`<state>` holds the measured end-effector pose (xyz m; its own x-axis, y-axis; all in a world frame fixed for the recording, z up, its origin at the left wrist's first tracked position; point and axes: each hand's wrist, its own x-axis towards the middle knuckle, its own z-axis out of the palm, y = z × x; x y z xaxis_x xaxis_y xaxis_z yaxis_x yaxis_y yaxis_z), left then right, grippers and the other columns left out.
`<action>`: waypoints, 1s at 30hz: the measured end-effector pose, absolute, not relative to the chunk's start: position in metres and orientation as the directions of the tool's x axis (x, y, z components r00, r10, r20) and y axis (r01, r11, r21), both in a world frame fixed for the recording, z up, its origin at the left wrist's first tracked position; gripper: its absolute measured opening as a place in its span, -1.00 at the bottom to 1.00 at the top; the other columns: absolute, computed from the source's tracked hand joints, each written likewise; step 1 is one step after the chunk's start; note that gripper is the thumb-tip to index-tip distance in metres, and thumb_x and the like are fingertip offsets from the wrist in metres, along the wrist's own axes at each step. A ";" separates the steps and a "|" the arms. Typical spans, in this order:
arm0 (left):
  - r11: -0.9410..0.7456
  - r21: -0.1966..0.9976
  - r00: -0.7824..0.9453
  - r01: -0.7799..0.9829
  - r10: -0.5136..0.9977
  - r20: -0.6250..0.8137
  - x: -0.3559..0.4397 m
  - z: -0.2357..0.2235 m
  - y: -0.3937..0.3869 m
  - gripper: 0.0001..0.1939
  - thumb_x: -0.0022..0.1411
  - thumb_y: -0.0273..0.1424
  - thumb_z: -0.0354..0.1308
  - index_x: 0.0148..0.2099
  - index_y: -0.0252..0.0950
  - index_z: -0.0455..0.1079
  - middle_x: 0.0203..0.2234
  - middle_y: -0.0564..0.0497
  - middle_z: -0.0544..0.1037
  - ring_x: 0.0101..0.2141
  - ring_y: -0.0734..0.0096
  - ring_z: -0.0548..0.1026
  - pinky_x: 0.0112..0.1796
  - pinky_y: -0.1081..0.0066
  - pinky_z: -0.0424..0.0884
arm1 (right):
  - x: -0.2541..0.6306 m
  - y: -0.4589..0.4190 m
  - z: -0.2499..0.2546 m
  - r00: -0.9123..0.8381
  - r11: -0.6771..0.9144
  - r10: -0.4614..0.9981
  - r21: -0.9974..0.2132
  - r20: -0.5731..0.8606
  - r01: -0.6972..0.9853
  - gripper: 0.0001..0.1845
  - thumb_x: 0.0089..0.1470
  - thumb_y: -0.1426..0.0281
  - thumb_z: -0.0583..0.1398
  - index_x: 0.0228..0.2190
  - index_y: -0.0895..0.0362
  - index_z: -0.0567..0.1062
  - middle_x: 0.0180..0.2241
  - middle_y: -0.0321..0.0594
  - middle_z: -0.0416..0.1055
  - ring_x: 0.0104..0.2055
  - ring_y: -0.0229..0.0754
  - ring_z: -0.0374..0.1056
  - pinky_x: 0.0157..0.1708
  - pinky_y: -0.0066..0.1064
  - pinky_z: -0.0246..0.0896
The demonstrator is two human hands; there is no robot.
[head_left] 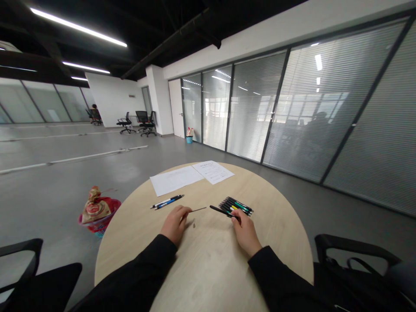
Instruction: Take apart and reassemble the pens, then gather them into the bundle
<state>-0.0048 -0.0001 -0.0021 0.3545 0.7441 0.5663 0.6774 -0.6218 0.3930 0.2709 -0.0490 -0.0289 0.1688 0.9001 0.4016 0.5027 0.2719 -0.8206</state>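
My left hand (177, 222) is closed, pinching a thin dark pen refill (199, 209) that points right. My right hand (245, 229) is closed on a black pen (219, 210), whose front end points left toward the refill; a small gap lies between the two. Close behind my right hand lies a row of several pens (239, 203), mostly black with some green and one yellow part. Beyond my left hand are a white-and-black pen (162, 202) and a blue pen (169, 203), side by side. A tiny brownish thing (194, 225) near my left hand is too small to name.
Two sheets of paper, one mostly blank (175, 180) and one printed (212, 171), overlap at the far edge of the round wooden table (208, 277). A basket with a bag (99, 212) stands on the floor at left. Black chairs (354, 251) flank the table.
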 end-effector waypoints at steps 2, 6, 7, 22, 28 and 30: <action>-0.609 0.440 0.319 0.660 0.757 0.570 -0.006 -0.002 0.001 -0.76 0.27 -0.48 -0.06 -0.21 -0.27 0.45 -0.33 -0.05 0.53 -0.27 0.29 0.49 -0.19 0.28 0.44 | 0.271 -0.050 -0.028 0.140 0.284 0.902 -0.804 0.409 0.523 -0.79 0.10 0.39 0.06 -0.27 0.13 0.47 -0.25 -0.14 0.50 -0.18 -0.07 0.40 -0.13 -0.28 0.25; -0.593 0.486 0.291 0.642 0.775 0.562 -0.005 -0.002 0.002 -0.77 0.24 -0.48 -0.04 -0.26 -0.27 0.47 -0.35 -0.04 0.54 -0.30 0.30 0.50 -0.21 0.28 0.45 | 0.267 -0.054 -0.024 0.031 0.313 0.918 -0.771 0.395 0.554 -0.81 0.08 0.44 0.07 -0.31 0.12 0.48 -0.32 -0.18 0.50 -0.25 -0.10 0.38 -0.21 -0.32 0.24; -0.595 0.496 0.302 0.633 0.779 0.550 -0.004 -0.002 0.001 -0.77 0.24 -0.48 -0.03 -0.26 -0.28 0.47 -0.35 -0.04 0.55 -0.31 0.31 0.50 -0.22 0.29 0.45 | 0.266 -0.056 -0.023 0.003 0.324 0.921 -0.769 0.390 0.551 -0.81 0.08 0.45 0.07 -0.31 0.12 0.48 -0.32 -0.19 0.49 -0.26 -0.11 0.38 -0.21 -0.33 0.24; -0.597 0.557 0.359 0.577 0.798 0.483 0.009 -0.002 -0.013 -0.86 0.25 -0.37 0.04 -0.17 -0.28 0.35 -0.29 -0.05 0.48 -0.29 0.31 0.45 -0.27 0.31 0.40 | 0.260 -0.061 -0.020 -0.052 0.351 0.927 -0.808 0.372 0.473 -0.82 0.10 0.45 0.07 -0.29 0.12 0.47 -0.35 -0.25 0.47 -0.30 -0.17 0.35 -0.27 -0.39 0.19; -0.629 0.564 0.421 0.535 0.777 0.468 0.011 0.003 -0.014 -0.82 0.29 -0.36 -0.01 -0.30 -0.29 0.36 -0.36 -0.04 0.45 -0.33 0.35 0.42 -0.33 0.39 0.35 | 0.260 -0.061 -0.021 -0.060 0.344 0.931 -0.805 0.361 0.484 -0.83 0.09 0.46 0.08 -0.31 0.12 0.47 -0.38 -0.26 0.47 -0.34 -0.19 0.35 -0.30 -0.42 0.18; -0.630 0.566 0.425 0.531 0.777 0.464 0.011 0.002 -0.014 -0.81 0.30 -0.35 -0.02 -0.31 -0.29 0.35 -0.37 -0.04 0.44 -0.34 0.35 0.40 -0.33 0.39 0.34 | 0.260 -0.061 -0.022 -0.076 0.333 0.936 -0.798 0.343 0.502 -0.84 0.08 0.46 0.09 -0.33 0.12 0.47 -0.41 -0.27 0.47 -0.36 -0.20 0.35 -0.32 -0.43 0.17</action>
<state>0.0110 -0.0141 0.0023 0.4255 0.7767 0.4645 0.5314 -0.6299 0.5664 0.2598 -0.0609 -0.0224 -0.0760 0.9363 0.3428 0.5017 0.3330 -0.7984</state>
